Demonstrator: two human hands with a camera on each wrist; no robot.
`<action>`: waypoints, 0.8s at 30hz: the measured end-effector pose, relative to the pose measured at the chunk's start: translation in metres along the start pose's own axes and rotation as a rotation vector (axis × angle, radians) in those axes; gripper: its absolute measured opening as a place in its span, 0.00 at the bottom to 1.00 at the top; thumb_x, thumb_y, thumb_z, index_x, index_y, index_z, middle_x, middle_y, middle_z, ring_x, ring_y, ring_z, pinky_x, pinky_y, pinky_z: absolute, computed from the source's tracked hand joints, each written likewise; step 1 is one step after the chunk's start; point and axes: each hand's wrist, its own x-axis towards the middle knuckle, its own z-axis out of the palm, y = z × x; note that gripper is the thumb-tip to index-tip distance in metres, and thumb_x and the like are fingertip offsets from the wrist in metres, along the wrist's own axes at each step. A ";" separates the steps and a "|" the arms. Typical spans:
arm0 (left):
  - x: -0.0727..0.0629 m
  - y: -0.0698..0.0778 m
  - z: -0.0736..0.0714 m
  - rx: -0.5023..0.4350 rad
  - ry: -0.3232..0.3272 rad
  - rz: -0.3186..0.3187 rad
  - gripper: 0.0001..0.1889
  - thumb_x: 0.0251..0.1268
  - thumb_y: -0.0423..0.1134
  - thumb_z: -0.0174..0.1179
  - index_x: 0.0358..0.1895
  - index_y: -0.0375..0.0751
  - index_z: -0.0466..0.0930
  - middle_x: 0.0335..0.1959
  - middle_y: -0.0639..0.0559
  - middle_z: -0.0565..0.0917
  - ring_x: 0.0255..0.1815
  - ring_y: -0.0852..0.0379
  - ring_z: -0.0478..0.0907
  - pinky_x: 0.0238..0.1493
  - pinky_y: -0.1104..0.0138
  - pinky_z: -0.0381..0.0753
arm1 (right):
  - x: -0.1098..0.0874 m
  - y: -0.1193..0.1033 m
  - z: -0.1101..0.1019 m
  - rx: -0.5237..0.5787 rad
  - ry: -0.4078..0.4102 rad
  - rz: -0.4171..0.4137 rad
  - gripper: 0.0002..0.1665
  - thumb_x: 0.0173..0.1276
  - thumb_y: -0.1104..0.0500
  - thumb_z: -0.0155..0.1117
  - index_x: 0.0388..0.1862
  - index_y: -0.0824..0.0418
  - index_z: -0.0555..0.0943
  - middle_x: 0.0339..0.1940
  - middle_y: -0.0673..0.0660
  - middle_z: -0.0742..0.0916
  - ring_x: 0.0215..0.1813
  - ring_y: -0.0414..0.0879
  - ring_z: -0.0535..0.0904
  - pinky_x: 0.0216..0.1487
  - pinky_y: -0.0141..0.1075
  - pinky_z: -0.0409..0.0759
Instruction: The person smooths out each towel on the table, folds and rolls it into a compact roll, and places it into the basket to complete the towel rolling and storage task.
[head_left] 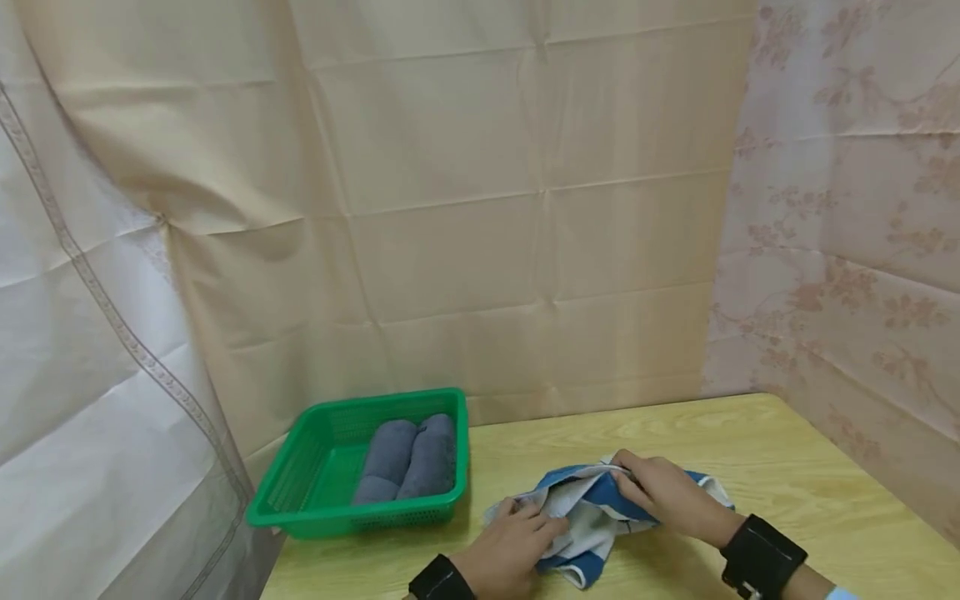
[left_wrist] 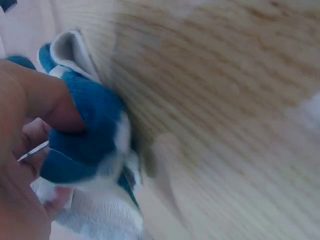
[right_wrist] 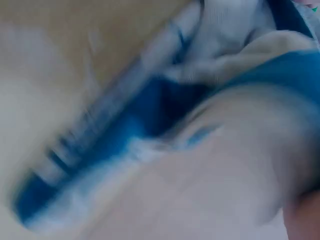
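A crumpled blue-and-white towel (head_left: 606,493) lies bunched on the table, partly raised under the hands. My left hand (head_left: 512,546) grips its near left part; the left wrist view shows the thumb and fingers around a folded piece of the towel (left_wrist: 92,125). On the right, my right hand (head_left: 670,497) holds the towel's upper edge, with one corner sticking out beyond the wrist side. Motion blurs the towel (right_wrist: 145,107) in the right wrist view, and most of the right fingers are hidden there.
Left of the towel stands a green plastic basket (head_left: 360,518) holding two grey rolled towels (head_left: 386,458) side by side in its right half. The wood-grain table (head_left: 735,433) ends at a beige curtain (head_left: 450,250) behind and a floral curtain (head_left: 847,292) at right.
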 end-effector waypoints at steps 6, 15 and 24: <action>-0.006 -0.004 -0.007 0.078 -0.020 -0.024 0.18 0.64 0.42 0.71 0.55 0.66 0.86 0.39 0.66 0.75 0.39 0.63 0.59 0.41 0.65 0.54 | 0.036 0.003 -0.018 -0.385 0.141 -0.206 0.06 0.76 0.57 0.65 0.49 0.52 0.81 0.34 0.40 0.82 0.32 0.32 0.74 0.32 0.32 0.76; 0.000 -0.001 -0.002 0.042 0.035 -0.072 0.09 0.77 0.55 0.58 0.41 0.62 0.86 0.36 0.61 0.68 0.37 0.62 0.55 0.39 0.67 0.56 | 0.038 0.062 0.001 -0.559 0.165 -0.185 0.19 0.60 0.67 0.78 0.47 0.55 0.81 0.33 0.50 0.79 0.34 0.45 0.74 0.38 0.40 0.74; 0.009 0.003 0.006 0.098 0.010 -0.048 0.10 0.68 0.52 0.66 0.50 0.64 0.83 0.39 0.59 0.65 0.39 0.61 0.55 0.40 0.68 0.56 | 0.001 0.050 0.031 -0.273 -0.110 0.008 0.38 0.68 0.40 0.72 0.72 0.51 0.73 0.49 0.48 0.78 0.42 0.40 0.75 0.38 0.41 0.76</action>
